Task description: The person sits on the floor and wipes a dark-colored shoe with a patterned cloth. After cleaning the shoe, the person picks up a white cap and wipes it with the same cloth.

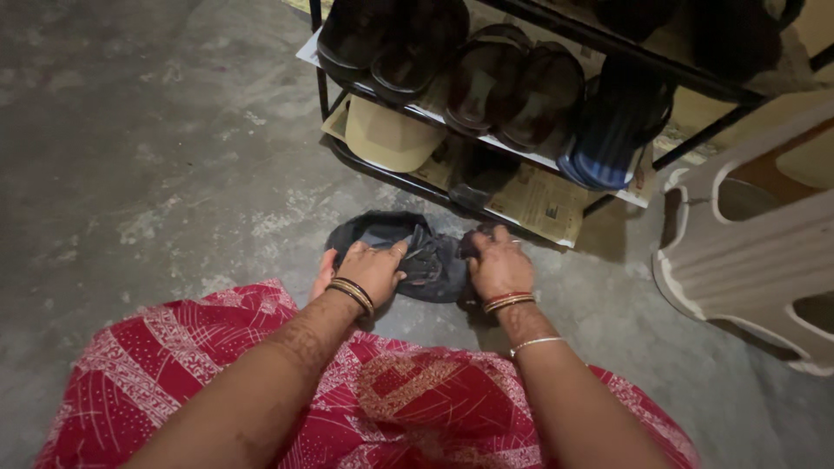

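A dark grey cloth item [408, 247], crumpled and rounded like a cap or bag, lies on the concrete floor in front of a shoe rack. My left hand [369, 271] presses on its near left side, fingers curled into the fabric. On its right edge, my right hand [498, 260] grips a dark fold. Both wrists wear bangles. A red patterned garment [417, 391] covers my lap below the arms.
A black metal shoe rack [323, 91] stands just behind the cloth, holding dark sandals [512, 87], a tan cap [387, 135], a blue-striped shoe [612, 130] and newspaper lining [543, 204]. A white plastic chair [747, 252] lies at the right. Grey concrete floor [156, 156] spreads left.
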